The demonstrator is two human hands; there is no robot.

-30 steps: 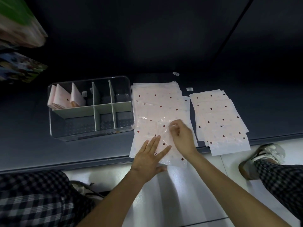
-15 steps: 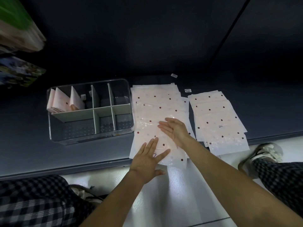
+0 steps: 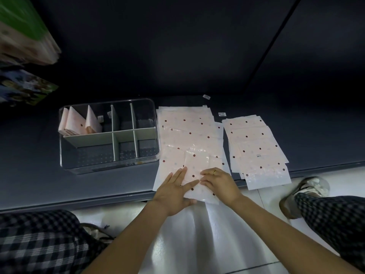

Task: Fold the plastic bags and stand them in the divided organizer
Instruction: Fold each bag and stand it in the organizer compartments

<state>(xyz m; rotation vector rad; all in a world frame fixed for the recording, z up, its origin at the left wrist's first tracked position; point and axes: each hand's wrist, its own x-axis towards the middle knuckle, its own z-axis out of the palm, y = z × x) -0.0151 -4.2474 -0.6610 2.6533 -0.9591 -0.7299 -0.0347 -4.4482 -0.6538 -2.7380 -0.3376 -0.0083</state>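
Both hands flat on a partly folded pale pink plastic bag with dark dots (image 3: 197, 165), atop the nearer stack of matching bags (image 3: 187, 131) on the dark grey tabletop (image 3: 29, 155). Left hand (image 3: 173, 191): fingers straight, pressing, no grip taken. Right hand (image 3: 219, 183): fingers extended leftward, pressing the fold, ring visible; fingertips possibly slightly curled, edge unclear. Second stack of dotted bags (image 3: 256, 147) to the right, apart. Clear divided organizer with pale green partitions (image 3: 110, 137) just left of the stack. Folded triangular bags (image 3: 79, 123) standing in its rear-left compartment.
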